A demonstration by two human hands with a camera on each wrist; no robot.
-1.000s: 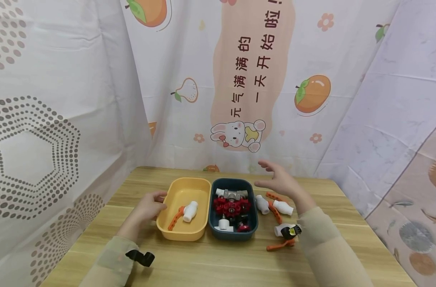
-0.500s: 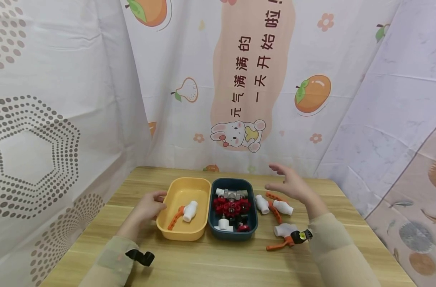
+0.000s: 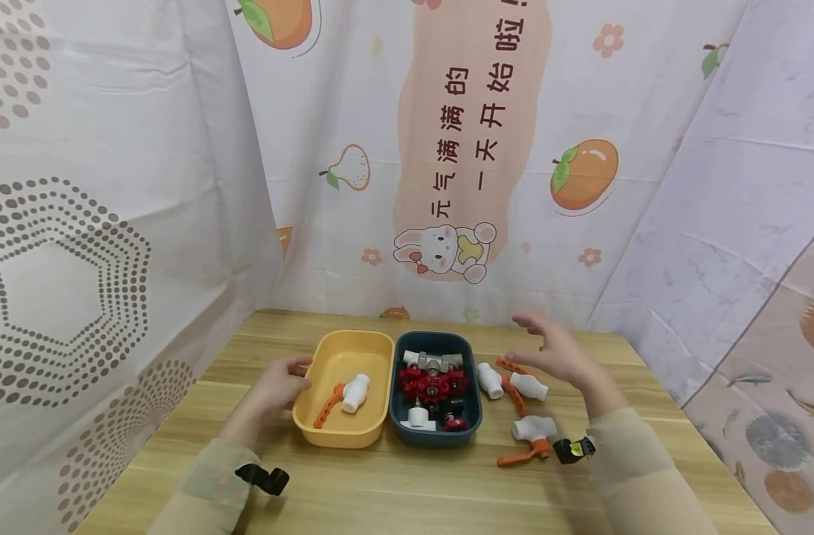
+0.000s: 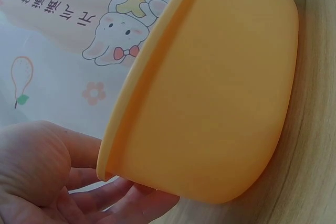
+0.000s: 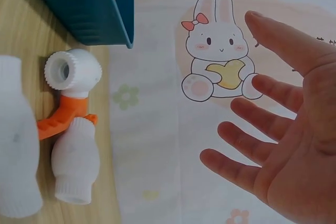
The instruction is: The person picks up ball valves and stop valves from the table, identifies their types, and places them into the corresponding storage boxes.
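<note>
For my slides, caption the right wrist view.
Right hand, fingers spread, before a rabbit-print curtain, with white-and-orange valves and part of a dark blue bin at picture left.

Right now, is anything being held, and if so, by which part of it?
The right grip holds nothing. The left grip is at the left side of the yellow bin; whether it actually holds it can't be told.

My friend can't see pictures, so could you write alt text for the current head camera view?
A person's empty right hand is raised near three white valves with orange handles on a wooden table, and their left hand is at the left side of a yellow tray holding one more valve. Beside it, a dark blue tray holds red and white fittings.
</note>
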